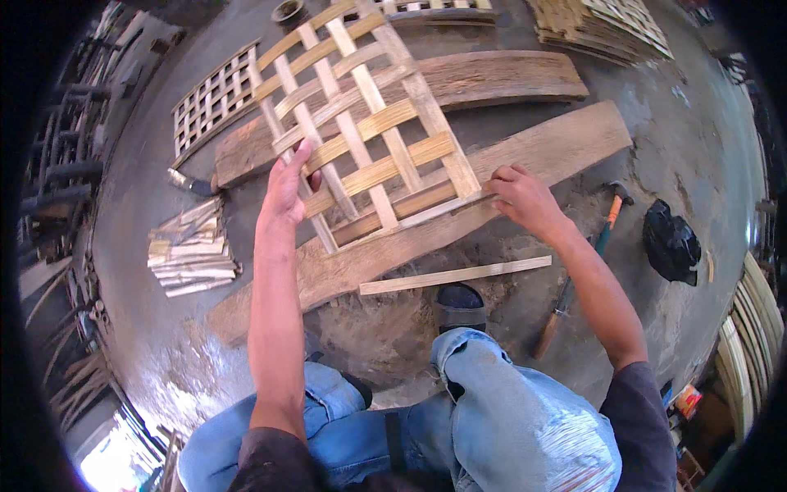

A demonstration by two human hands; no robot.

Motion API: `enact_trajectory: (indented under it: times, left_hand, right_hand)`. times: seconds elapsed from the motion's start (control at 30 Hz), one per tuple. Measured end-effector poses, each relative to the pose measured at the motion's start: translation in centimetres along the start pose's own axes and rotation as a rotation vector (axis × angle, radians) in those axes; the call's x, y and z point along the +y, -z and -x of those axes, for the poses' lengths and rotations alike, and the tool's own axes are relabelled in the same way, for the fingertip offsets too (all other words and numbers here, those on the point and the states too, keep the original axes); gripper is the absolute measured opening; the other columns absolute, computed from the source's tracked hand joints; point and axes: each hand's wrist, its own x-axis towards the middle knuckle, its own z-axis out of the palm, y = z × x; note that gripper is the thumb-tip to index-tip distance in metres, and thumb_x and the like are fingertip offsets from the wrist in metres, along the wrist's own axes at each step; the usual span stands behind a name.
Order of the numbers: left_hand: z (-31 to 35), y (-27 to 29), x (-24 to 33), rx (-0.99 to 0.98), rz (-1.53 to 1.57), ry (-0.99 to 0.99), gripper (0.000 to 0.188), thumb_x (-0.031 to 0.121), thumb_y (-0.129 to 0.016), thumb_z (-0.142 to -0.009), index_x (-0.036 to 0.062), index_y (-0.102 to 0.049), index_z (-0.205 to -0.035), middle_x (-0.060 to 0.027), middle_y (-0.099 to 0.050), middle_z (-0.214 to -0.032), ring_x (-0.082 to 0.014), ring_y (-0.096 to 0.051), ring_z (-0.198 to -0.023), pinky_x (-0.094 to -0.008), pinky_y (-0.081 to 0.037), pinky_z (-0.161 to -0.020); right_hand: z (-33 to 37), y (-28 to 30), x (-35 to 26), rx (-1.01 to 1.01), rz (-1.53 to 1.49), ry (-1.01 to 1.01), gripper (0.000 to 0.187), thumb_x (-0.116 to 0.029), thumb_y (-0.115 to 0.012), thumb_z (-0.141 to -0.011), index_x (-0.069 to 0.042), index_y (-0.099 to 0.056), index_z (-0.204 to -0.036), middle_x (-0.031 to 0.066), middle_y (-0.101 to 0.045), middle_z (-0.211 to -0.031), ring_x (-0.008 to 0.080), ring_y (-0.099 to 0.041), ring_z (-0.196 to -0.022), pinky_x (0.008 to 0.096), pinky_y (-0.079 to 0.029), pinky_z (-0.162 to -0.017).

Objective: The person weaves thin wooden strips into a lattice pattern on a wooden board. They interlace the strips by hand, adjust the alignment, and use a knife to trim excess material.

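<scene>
A woven lattice panel of pale wood or bamboo strips (pixel 389 120) is held tilted above a long wooden plank (pixel 557 156). My left hand (pixel 287 187) grips the panel's left edge, thumb in front and fingers partly behind the strips. At the panel's lower right corner, my right hand (pixel 526 202) is closed with its fingertips on the edge; the strips there are partly hidden by the fingers. A loose flat strip (pixel 459 275) lies on the ground just in front of my sandalled foot (pixel 461 307).
A second thick plank (pixel 508 78) lies behind. To the left are a smaller lattice (pixel 215 102) and a pile of short strips (pixel 193 254). At right lie an orange-handled hammer (pixel 614 210), a wooden-handled tool (pixel 548 334) and a black plastic bag (pixel 670 243). Stacked panels (pixel 590 33) sit far right.
</scene>
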Motion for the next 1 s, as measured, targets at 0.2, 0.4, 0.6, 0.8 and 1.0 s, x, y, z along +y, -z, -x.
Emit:
enact_trajectory:
  times: [0.2,0.4,0.6,0.8,1.0]
  left_hand:
    - [-1.2,-0.2,-1.1,-0.020,-0.036,0.061,0.028,0.033,-0.072,-0.087,0.0180,-0.060,-0.107,0.0046,-0.059,-0.096,-0.0071,-0.054,-0.081,-0.0210,-0.048,-0.059]
    - [-3.0,-1.3,-3.0,-0.096,-0.060,0.112,0.027,0.028,-0.069,-0.089,0.0112,-0.057,-0.107,-0.0006,-0.060,-0.093,-0.0120,-0.056,-0.076,-0.0244,-0.050,-0.060]
    - [-2.5,-2.5,-3.8,-0.062,-0.101,0.135,0.026,0.026,-0.068,-0.090,0.0105,-0.057,-0.107,-0.0015,-0.061,-0.095,-0.0115,-0.055,-0.080,-0.0244,-0.050,-0.061]
    - [-2.2,-2.6,-4.4,-0.049,-0.116,0.169,0.024,0.026,-0.066,-0.092,0.0103,-0.056,-0.108,-0.0004,-0.060,-0.095,-0.0098,-0.056,-0.079,-0.0234,-0.050,-0.061]
    - [-2.4,-2.2,-4.7,-0.033,0.009,0.160,0.027,0.027,-0.066,-0.092,0.0117,-0.055,-0.110,0.0004,-0.060,-0.098,-0.0095,-0.056,-0.079,-0.0221,-0.050,-0.059]
  right_hand:
    - [-0.1,-1.0,0.5,0.011,0.093,0.007,0.027,-0.011,-0.072,-0.071,-0.007,-0.067,-0.097,0.0064,-0.060,-0.103,0.0280,-0.054,-0.100,0.0378,-0.048,-0.086]
    - [1.4,-1.2,0.3,-0.001,0.025,0.094,0.030,-0.004,-0.071,-0.069,-0.005,-0.063,-0.098,0.0103,-0.057,-0.102,0.0312,-0.052,-0.100,0.0397,-0.046,-0.086]
    - [6.5,-1.6,-2.4,-0.014,-0.151,0.016,0.031,-0.005,-0.071,-0.071,-0.005,-0.061,-0.101,0.0117,-0.056,-0.104,0.0326,-0.053,-0.099,0.0406,-0.046,-0.087]
    - [10.8,-1.8,-4.8,-0.015,-0.201,-0.032,0.033,-0.002,-0.072,-0.069,-0.005,-0.062,-0.100,0.0116,-0.056,-0.105,0.0325,-0.053,-0.099,0.0417,-0.047,-0.086]
    - [15.1,-0.9,-5.3,0.044,-0.179,-0.155,0.035,0.000,-0.072,-0.069,-0.005,-0.061,-0.102,0.0131,-0.056,-0.107,0.0337,-0.053,-0.101,0.0421,-0.046,-0.086]
